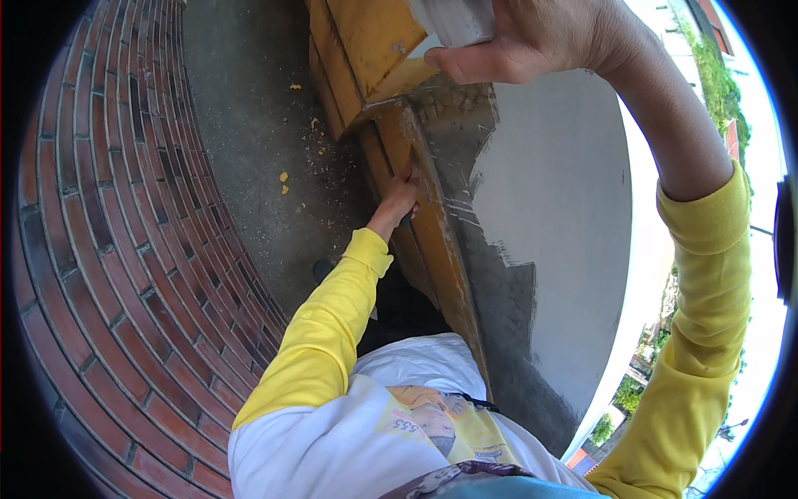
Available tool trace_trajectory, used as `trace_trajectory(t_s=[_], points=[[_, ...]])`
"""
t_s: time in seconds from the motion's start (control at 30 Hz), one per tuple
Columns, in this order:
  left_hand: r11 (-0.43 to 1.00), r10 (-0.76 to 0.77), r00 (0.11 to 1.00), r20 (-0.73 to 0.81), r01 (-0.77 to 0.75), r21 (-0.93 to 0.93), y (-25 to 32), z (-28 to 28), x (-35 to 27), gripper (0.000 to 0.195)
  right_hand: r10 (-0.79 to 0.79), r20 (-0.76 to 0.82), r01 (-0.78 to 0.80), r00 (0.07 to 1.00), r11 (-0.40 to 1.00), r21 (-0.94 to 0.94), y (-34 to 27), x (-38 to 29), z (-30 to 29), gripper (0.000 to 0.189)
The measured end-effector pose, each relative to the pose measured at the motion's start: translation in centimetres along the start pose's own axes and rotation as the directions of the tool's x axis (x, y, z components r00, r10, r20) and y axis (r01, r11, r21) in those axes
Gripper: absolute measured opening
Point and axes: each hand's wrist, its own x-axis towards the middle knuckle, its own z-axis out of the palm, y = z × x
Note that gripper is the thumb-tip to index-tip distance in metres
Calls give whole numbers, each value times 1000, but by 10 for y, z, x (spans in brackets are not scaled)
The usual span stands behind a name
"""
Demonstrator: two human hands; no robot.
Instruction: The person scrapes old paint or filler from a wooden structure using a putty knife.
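My left hand (401,196) is closed around a tool's dark handle (406,218), against the yellow-painted ledge (436,231); the tool's working end cannot be made out. At the top, my right hand (530,47) is raised with its thumb and fingers around a whitish edge or block (458,22), beside the yellow post (374,47). Whether that whitish piece is loose or part of the structure cannot be told. The ledge's paint is worn along its edge. Right of it, the wall surface shows bare dark grey cement (499,299) and a pale grey coated area (555,168) with a ragged border.
A red-brown brick wall (124,249) curves along the left. Yellow flakes (284,181) and pale crumbs lie on the grey concrete floor (249,81). Greenery (629,393) and bright outdoor space show beyond the wall on the right.
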Motion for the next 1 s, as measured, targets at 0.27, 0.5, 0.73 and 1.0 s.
trace_trajectory(t_s=[0.27,0.5,0.73,1.0], points=[[1000,-14,995,95,14,-5,-11,-1,9,55,78,86,-90,993,987,136,11,-4,14,31],[993,-106,994,12,106,-46,29,-52,53,56,224,18,-224,975,969,107,4,15,21,30],[996,-78,990,116,82,-34,5,-1,-16,26,115,-46,-109,992,986,124,7,-10,16,29],[994,-31,997,76,38,-98,7,-44,40,41,-228,-324,164,918,963,-212,24,-1,38,33]])
